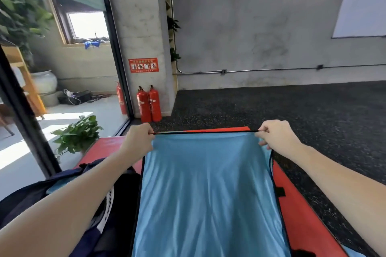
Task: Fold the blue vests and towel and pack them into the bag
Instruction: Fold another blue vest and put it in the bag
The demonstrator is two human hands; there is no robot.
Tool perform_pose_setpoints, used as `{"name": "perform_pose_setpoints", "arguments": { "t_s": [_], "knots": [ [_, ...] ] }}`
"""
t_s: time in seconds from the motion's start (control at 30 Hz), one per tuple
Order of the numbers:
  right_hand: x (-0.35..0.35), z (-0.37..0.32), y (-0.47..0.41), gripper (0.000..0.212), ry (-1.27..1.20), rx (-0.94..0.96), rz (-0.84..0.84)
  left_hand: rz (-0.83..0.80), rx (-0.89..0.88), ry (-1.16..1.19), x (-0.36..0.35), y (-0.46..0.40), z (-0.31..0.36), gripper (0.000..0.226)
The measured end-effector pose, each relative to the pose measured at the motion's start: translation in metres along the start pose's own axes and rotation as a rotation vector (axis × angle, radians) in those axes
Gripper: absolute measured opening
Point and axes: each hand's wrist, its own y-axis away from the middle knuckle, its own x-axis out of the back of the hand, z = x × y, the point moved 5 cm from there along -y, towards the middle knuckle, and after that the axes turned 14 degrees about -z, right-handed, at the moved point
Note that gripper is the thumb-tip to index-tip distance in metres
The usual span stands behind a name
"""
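Note:
A light blue vest [206,190] with black trim is stretched flat in front of me over a red mat [300,215]. My left hand [139,140] pinches its far left corner. My right hand [275,134] pinches the far right corner, so the top edge runs taut between them. A dark navy bag [108,204] with white lettering lies at the lower left, partly under my left forearm. Some light blue cloth [60,184] shows on the bag. The towel is not something I can pick out.
Dark speckled floor [292,106] spreads ahead and to the right. Two red fire extinguishers [149,104] stand by a concrete pillar. A potted plant [77,133] sits beyond the mat's left corner, beside a glass wall.

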Motion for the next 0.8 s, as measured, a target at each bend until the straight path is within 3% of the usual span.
{"name": "perform_pose_setpoints", "arguments": {
  "t_s": [0.13, 0.23, 0.47, 0.63, 0.8],
  "knots": [
    [0.045, -0.036, -0.029, 0.013, -0.044, 0.094, 0.152, 0.171, -0.063, 0.015, 0.054, -0.039, 0.041, 0.005],
    [0.092, -0.081, -0.032, 0.009, 0.095, 0.217, 0.258, 0.298, -0.128, 0.083, 0.112, -0.055, 0.070, 0.005],
    [0.175, -0.166, 0.031, 0.014, 0.012, 0.485, 0.549, 0.649, -0.316, 0.137, 0.230, 0.000, 0.127, 0.008],
    [0.159, -0.157, 0.081, 0.009, 0.006, 0.482, 0.430, 0.586, -0.329, 0.150, 0.219, 0.064, 0.111, 0.011],
    [0.080, -0.093, 0.130, 0.014, 0.088, 0.388, 0.177, 0.400, -0.196, 0.181, 0.125, 0.130, 0.057, 0.018]
  ]
}}
